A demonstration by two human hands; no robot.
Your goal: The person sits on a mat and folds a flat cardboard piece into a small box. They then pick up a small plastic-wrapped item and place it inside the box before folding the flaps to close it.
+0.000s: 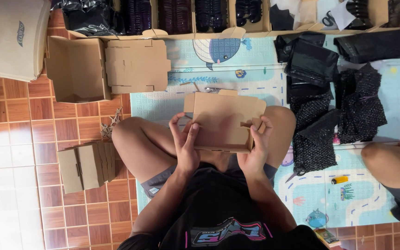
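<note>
I sit cross-legged and hold a small brown cardboard box (225,120) over my lap, partly folded, its flaps sticking up at the far side. My left hand (184,143) grips the box's left side, thumb and fingers spread along its edge. My right hand (257,150) clasps the right side, with fingers curled around a side tab. Both knees flank the box.
An open folded carton (77,69) and a flat die-cut blank (137,65) lie ahead on the left. A stack of flat boxes (86,165) rests on the tiled floor. Black mesh and bags (334,102) cover the play mat on the right. Another person's knee (394,162) is at the right edge.
</note>
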